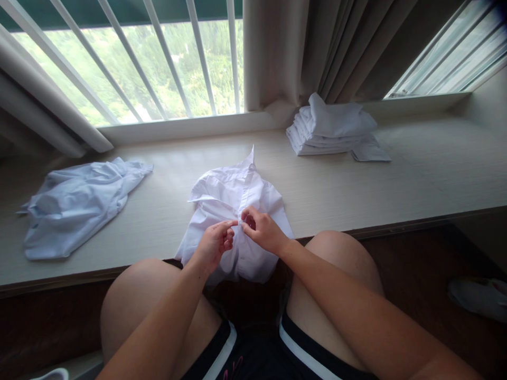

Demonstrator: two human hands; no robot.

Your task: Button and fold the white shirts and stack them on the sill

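A white shirt point(232, 198) lies on the pale wooden window ledge point(415, 169), its lower part hanging over the front edge between my knees. My left hand point(214, 245) pinches the shirt's front placket from the left. My right hand point(261, 228) pinches the same strip from the right, fingertips meeting at a button. Both hands are closed on the fabric near the ledge's edge. The collar points away from me toward the window.
A crumpled light-blue shirt point(75, 203) lies on the ledge at the left. A stack of folded white shirts point(330, 129) sits at the back right by the curtain point(301, 47). Barred windows run behind. A shoe point(477, 298) rests on the floor at right.
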